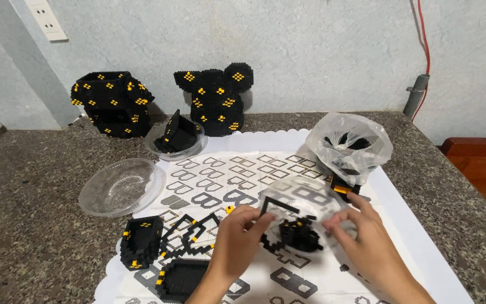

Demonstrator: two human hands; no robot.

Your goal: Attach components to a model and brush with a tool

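Between hands: clear bag of black bricks (302, 217), left grip (242, 232) and right grip (361, 236) pinching it.

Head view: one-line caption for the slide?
Both hands, left hand and right hand, grip a small clear bag of black bricks over a printed instruction sheet, finished black-and-yellow block sections behind.

Both hands (242, 233) (367, 236) low, close together, fingers pinching.

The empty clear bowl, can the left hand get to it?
Probably yes: the clear bowl sits up-left of the left hand, with only flat paper between, though the hand now pinches a small bag.
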